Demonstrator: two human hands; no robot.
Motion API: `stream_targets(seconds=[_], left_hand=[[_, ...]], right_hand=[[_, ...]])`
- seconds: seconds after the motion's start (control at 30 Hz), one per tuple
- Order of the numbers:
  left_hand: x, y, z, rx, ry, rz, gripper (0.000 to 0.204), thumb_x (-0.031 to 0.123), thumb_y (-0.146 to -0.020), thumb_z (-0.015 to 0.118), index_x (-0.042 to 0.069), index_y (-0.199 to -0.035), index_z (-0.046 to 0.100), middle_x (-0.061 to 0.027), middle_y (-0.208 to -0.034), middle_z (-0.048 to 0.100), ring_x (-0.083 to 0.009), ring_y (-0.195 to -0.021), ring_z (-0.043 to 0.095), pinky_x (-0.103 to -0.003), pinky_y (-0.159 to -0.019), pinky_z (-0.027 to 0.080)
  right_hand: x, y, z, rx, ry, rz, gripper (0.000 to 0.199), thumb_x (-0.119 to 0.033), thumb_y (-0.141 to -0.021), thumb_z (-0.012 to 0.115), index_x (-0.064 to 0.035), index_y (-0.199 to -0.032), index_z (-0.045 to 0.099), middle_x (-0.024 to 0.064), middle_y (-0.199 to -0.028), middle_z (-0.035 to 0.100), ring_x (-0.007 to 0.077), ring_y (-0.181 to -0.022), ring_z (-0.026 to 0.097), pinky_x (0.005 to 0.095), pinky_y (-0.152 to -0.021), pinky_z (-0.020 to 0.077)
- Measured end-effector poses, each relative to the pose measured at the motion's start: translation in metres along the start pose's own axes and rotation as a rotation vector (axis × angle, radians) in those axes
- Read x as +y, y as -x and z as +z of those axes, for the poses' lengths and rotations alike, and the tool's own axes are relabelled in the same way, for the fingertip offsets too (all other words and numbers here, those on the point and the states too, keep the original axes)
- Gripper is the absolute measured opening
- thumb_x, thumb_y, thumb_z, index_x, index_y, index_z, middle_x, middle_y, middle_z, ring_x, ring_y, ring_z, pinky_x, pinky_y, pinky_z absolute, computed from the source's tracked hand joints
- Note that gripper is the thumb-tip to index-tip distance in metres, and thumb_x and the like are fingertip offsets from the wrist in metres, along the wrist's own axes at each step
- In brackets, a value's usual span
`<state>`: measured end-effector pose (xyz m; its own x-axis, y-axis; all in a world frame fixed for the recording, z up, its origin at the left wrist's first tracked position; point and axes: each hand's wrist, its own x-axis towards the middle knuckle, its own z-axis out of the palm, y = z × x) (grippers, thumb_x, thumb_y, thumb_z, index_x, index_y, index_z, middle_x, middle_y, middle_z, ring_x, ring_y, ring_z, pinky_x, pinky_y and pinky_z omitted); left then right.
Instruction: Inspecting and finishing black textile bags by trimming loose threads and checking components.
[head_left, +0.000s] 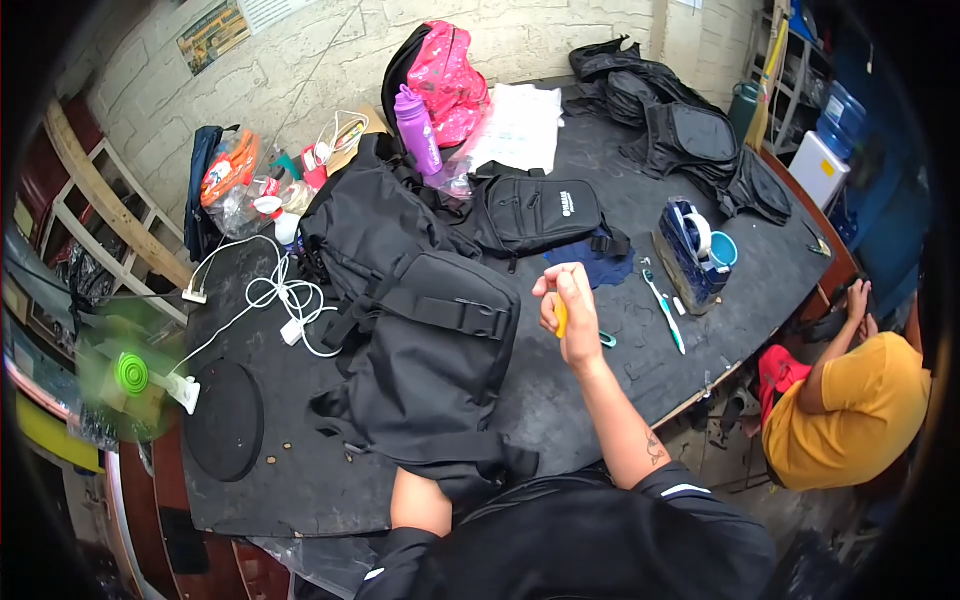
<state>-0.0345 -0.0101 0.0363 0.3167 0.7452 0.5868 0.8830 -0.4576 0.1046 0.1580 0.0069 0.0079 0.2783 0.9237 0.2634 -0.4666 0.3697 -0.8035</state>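
Note:
A large black backpack lies across the near middle of the table, its buckled strap running over a raised pocket. My left forearm goes in at the backpack's near end, and the fabric hides that hand and its fingers. To the right of the backpack, my right hand is raised above the table with its fingers curled. Part of a small yellow object, its kind unclear, shows in that palm. Beyond the hand lie a small black bag and a dark blue cloth.
A toothbrush and a caddy holding tape rolls stand right. Black bags, a purple bottle and a pink bag lie farther back. Left are a white cord and spinning fan. A person in yellow crouches right.

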Motion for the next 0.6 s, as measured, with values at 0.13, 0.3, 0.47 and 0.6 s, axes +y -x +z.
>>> stream_targets(seconds=[0.13,0.3,0.47,0.6], left_hand=[[0.002,0.008,0.013,-0.002,0.050,-0.013,0.052,0.034,-0.093,0.040,0.007,-0.137,0.037,-0.0130,-0.137,0.041,-0.0236,-0.128,0.036,-0.033,-0.107,0.027],[-0.004,0.013,0.026,-0.006,0.118,-0.022,0.053,0.034,-0.093,0.040,0.007,-0.138,0.035,-0.0126,-0.138,0.039,-0.0235,-0.129,0.035,-0.033,-0.108,0.026],[-0.001,0.039,0.037,-0.016,0.193,-0.017,0.054,0.034,-0.093,0.040,0.006,-0.138,0.034,-0.0121,-0.139,0.038,-0.0234,-0.129,0.034,-0.033,-0.109,0.025],[-0.008,0.051,0.043,-0.010,0.248,-0.021,0.054,0.034,-0.093,0.040,0.006,-0.139,0.033,-0.0117,-0.140,0.037,-0.0234,-0.130,0.034,-0.033,-0.109,0.024]], right_hand=[[0.000,-0.001,0.001,-0.149,0.136,0.212,0.022,-0.027,-0.093,0.053,-0.0046,-0.092,0.053,0.0018,-0.072,0.052,0.0027,-0.044,0.034,0.0183,-0.041,0.0271],[0.012,0.004,0.024,-0.064,0.189,0.221,0.023,-0.031,-0.094,0.053,-0.0101,-0.085,0.051,-0.0060,-0.064,0.043,0.0010,-0.044,0.030,0.0189,-0.041,0.0225],[0.013,0.008,0.028,-0.055,0.205,0.197,0.024,-0.032,-0.095,0.051,-0.0137,-0.081,0.051,-0.0099,-0.059,0.040,-0.0008,-0.045,0.030,0.0184,-0.040,0.0219],[0.022,0.010,0.023,0.025,0.055,0.196,0.021,-0.029,-0.096,0.048,-0.0129,-0.083,0.051,-0.0078,-0.062,0.049,-0.0001,-0.047,0.041,0.0174,-0.041,0.0293]])
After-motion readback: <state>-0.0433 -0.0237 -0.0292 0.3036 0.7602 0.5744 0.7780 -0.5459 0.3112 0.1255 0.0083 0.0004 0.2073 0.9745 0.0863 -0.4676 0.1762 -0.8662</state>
